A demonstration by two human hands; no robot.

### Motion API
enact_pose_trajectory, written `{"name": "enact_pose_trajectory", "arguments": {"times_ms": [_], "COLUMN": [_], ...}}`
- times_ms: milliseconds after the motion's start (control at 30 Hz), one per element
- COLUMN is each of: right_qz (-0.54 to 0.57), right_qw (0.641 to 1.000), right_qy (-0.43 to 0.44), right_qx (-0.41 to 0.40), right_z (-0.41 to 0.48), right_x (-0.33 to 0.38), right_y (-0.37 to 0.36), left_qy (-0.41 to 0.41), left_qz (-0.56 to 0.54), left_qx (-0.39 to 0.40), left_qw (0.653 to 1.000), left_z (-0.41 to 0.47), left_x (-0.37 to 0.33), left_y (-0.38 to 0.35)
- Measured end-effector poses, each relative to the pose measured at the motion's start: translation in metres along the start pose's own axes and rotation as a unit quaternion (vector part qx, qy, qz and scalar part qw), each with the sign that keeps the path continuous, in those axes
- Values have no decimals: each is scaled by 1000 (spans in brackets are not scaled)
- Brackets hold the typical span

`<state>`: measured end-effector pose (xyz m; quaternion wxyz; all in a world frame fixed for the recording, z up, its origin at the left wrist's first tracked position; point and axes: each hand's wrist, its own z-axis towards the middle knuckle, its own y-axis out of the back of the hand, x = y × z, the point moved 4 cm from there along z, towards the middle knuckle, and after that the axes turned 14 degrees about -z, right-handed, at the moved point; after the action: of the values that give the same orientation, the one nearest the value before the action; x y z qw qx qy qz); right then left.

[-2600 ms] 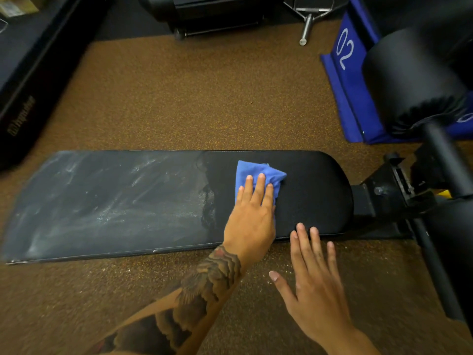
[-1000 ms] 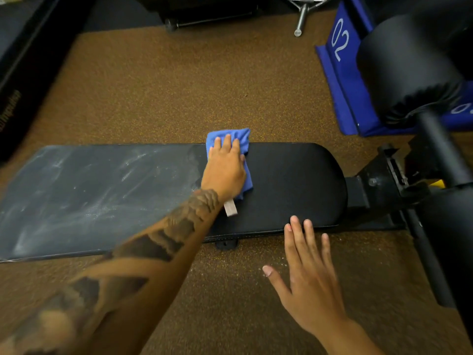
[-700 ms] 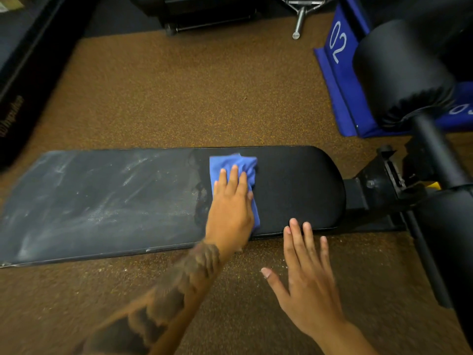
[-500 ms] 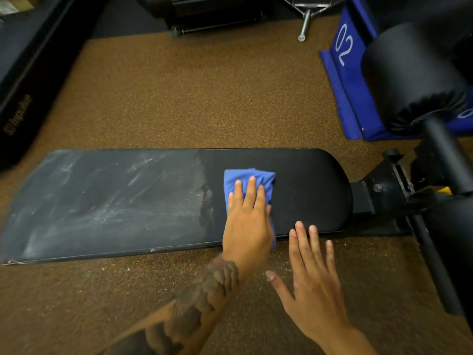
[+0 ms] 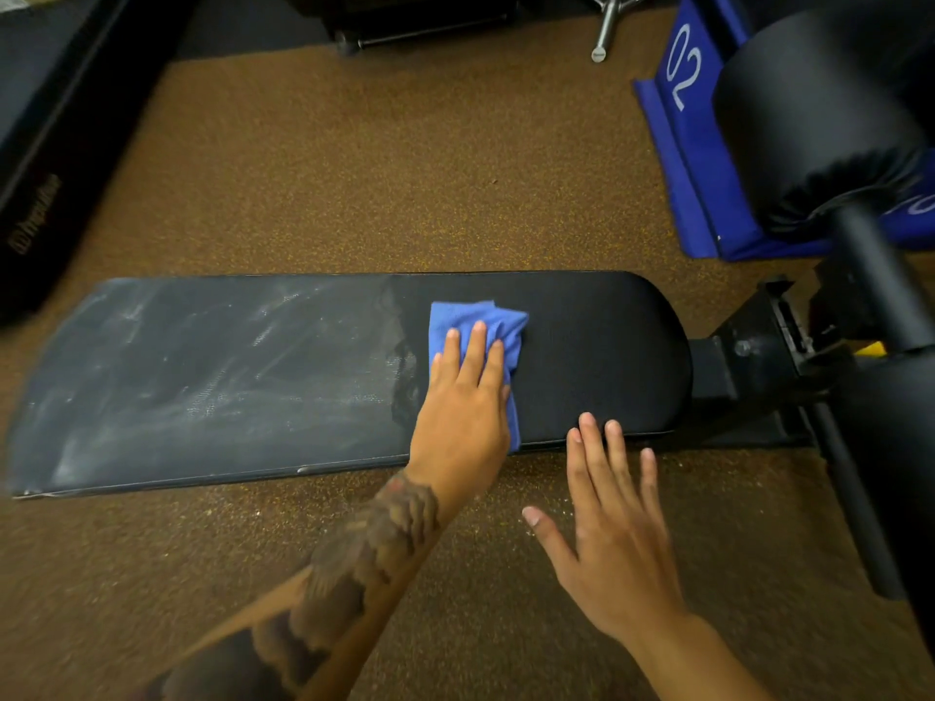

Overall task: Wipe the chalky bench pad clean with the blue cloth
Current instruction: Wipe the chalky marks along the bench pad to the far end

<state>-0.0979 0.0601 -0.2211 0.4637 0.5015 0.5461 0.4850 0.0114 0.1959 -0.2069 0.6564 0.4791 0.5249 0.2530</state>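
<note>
A long black bench pad [image 5: 227, 376] lies across the brown floor. Its left part is smeared with white chalk; its rounded right end [image 5: 597, 346] is plain black. My left hand [image 5: 463, 407] presses flat on the folded blue cloth [image 5: 475, 318], right at the border between chalky and black areas. The cloth shows beyond my fingertips and along the right side of my palm. My right hand [image 5: 607, 528] hovers open with spread fingers, its fingertips over the pad's near edge, and it holds nothing.
The black bench frame [image 5: 749, 366] and a padded roller [image 5: 809, 124] stand at the right. A blue pad marked 02 [image 5: 683, 118] lies behind them. A black platform [image 5: 45, 159] runs along the far left. A metal bar end [image 5: 602, 37] points in from the top.
My left hand slid the cloth to the pad's far edge, then back to the near side, and now pushes it away again. The right hand stayed put.
</note>
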Motion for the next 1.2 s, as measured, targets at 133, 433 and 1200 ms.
{"name": "enact_pose_trajectory", "arguments": {"times_ms": [133,433,1200], "right_qz": [3,0,17], "right_qw": [1000,1000,999], "right_qy": [1,3,-16], "right_qx": [-3,-7,-36], "right_z": [-1,-1,5], "right_x": [-1,-1,27], "right_y": [0,0,24], "left_qy": [24,54,49], "left_qz": [-4,-10,-127], "left_qx": [18,5,50], "left_qw": [1000,998,989], "left_z": [14,74,-53], "left_x": [4,46,4], "left_y": [4,29,25]}}
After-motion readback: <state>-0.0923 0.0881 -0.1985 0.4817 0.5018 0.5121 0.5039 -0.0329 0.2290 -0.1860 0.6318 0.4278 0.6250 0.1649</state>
